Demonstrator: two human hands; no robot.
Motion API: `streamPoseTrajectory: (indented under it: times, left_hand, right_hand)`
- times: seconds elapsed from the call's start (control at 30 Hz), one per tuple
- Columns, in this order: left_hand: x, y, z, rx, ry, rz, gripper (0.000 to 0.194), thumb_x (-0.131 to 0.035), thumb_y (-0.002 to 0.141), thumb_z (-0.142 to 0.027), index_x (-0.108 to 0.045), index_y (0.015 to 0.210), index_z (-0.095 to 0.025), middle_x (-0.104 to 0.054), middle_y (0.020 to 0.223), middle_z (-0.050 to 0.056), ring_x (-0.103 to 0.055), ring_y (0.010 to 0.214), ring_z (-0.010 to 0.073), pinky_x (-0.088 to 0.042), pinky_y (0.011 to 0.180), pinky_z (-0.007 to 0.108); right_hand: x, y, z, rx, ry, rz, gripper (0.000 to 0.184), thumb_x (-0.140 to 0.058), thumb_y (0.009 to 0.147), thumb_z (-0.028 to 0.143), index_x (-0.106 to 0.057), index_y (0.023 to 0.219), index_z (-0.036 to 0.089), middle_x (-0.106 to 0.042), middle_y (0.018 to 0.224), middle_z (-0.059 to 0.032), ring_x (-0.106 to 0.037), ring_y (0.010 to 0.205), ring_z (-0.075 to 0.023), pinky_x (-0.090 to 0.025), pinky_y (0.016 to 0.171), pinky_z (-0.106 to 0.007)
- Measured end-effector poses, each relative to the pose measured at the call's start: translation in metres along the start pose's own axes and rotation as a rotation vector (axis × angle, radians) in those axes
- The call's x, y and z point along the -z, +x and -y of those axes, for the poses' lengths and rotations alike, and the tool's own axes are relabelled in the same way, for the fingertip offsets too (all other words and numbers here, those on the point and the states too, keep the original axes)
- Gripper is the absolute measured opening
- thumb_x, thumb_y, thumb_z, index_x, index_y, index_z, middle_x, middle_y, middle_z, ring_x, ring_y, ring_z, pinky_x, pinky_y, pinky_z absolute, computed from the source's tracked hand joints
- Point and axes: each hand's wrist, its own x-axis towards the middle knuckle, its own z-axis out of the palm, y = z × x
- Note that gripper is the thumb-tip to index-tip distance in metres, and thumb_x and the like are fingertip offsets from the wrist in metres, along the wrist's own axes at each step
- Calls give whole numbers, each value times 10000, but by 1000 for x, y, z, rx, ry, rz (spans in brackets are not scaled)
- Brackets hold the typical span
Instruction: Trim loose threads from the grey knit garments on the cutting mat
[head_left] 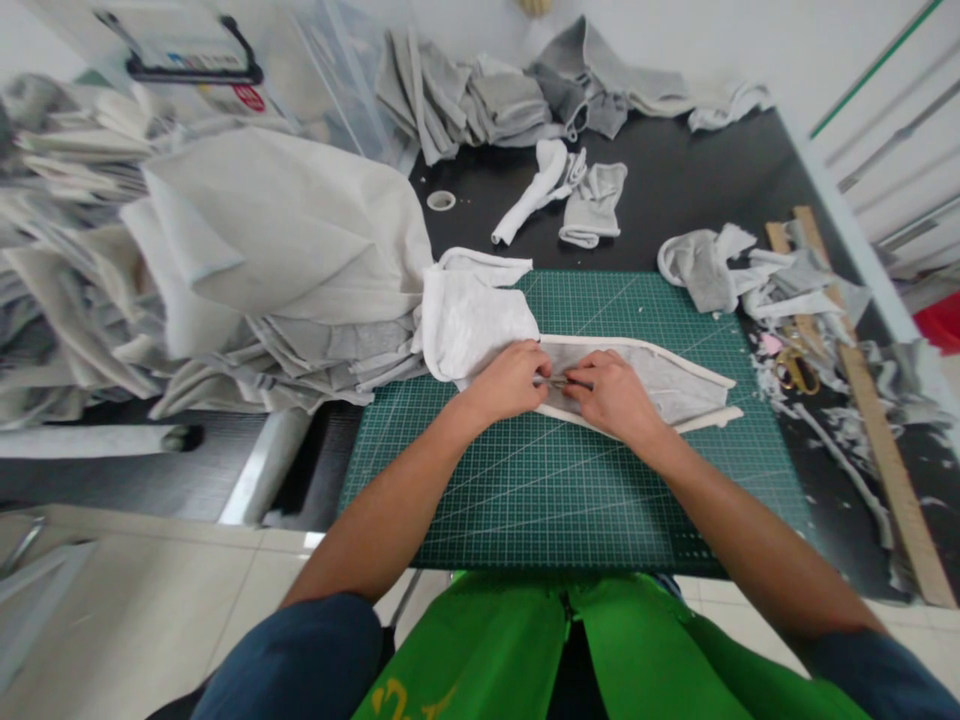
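My left hand [517, 378] and my right hand [609, 388] are close together over a long grey fabric piece [679, 385] with cream bound edges. Both have their fingers closed. Between them shows a slim pen-like tool [556, 381], pale toward the left and dark toward the right; its exact kind is too small to tell. The fabric piece lies on a green cutting mat [517, 500]. Its left end meets a folded light grey piece [476, 320] with a thick white edge, just beyond my left hand.
Large stacks of grey fabric [292, 230] fill the left. Fabric pieces [487, 100] lie along the back, near a roll of tape [441, 201]. At right are gold-handled scissors [796, 371], a long wooden ruler [896, 470], scraps [705, 270] and trimmings.
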Motion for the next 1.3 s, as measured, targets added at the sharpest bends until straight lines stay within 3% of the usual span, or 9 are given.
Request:
streamPoseTrajectory:
  times: [0.17,0.67,0.97,1.3]
  left_hand:
    - [1,0,-2,11,-2,-3,108,-662,816,-105,-727,869,-173,-686,931,65,-673,976,237,-561,962,397]
    - [3,0,-2,3,7,4,159,-636,856,-78,-749,905,-179,-683,936,50,-652,953,217,-545,936,369]
    - [2,1,-2,29,-2,9,152,-620,854,-73,-721,833,-185,-664,890,44,-653,910,209,-550,938,379]
    - [4,0,1,40,8,10,121,-672,835,-104,-732,900,-186,-689,937,53,-665,984,228,-551,965,387]
  right_hand:
    - [-1,2,4,7,14,16,188,-727,883,111,-825,764,218,-733,831,-76,-637,888,-251,-494,941,-443]
    - [-7,-13,0,-30,37,-103,138,-758,919,159,-858,840,215,-739,906,-98,-636,903,-267,-523,935,-464]
    - [-8,-6,5,-34,68,-63,189,-723,930,140,-847,815,225,-727,894,-90,-620,926,-264,-502,950,-468]
    - [-10,-6,2,-39,66,-81,199,-716,939,131,-874,854,216,-738,889,-97,-625,886,-255,-510,915,-461]
